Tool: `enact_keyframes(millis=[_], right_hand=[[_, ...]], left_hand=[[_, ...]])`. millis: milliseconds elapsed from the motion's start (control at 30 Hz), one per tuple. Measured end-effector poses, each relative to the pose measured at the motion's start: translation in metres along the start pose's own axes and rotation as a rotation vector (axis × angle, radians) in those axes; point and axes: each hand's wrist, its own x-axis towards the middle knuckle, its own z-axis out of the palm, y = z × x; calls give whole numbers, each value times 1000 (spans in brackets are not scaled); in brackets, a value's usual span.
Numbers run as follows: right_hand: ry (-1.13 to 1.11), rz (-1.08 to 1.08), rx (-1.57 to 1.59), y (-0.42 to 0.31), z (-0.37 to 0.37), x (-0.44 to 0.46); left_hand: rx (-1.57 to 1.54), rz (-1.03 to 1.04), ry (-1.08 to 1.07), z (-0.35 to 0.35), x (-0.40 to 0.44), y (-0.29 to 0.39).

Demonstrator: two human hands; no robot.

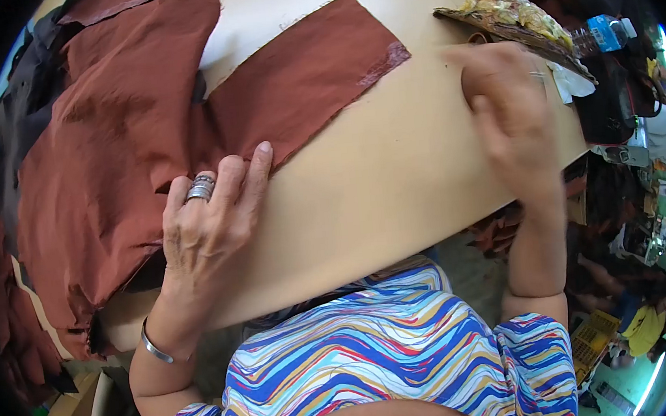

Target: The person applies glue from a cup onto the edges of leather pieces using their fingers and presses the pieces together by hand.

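A large reddish-brown cloth piece [118,147] lies rumpled across the left of the table, with a flat strip of it [305,72] reaching to the right. Frayed threads show along the strip's edges. My left hand [217,198], wearing rings, has its fingers curled on the cloth's near edge, where the fabric bunches; one fingertip lies along the strip. Over the right side of the table, my right hand [505,94] is blurred by motion, its fingers bent. Whether it holds anything cannot be made out. It is near a brown pad with a crumpled yellowish top [510,14].
A bottle with a blue label [607,33] lies past the pad, by a white scrap [572,84] and a black bag [609,104]. Dark cloth [20,116] is heaped at the left. The curved table edge [401,259] runs before my body. More brown cloth hangs below at left.
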Motion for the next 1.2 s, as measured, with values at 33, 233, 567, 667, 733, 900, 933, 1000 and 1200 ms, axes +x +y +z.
enact_keyframes(millis=[33,233,567,667,733,900,933,1000,1200], right_hand=[[31,87,17,4,-21,-1],[-208,220,-386,40,-54,-35],[-346,385,-419,57,-22,-36],[-377,456,-306,52,-36,-25],[-345,486,-251,44,-44,-27],[-191,287,-560,18,-44,-41],[-198,265,-578,9,-45,-40],[-179,183,-523,-11,-43,-32],[-148,94,11,-33,28,-5]], left_hand=[[-7,-1,-8,0,0,1],[-29,2,-1,-1,1,-1],[-23,33,42,4,0,-3],[-29,28,45,3,1,-2],[-25,21,53,2,2,-2],[-38,-8,-10,0,0,-1],[-27,-8,-5,2,-1,-1],[-17,-16,-3,3,-2,0],[-29,-10,13,1,0,0]])
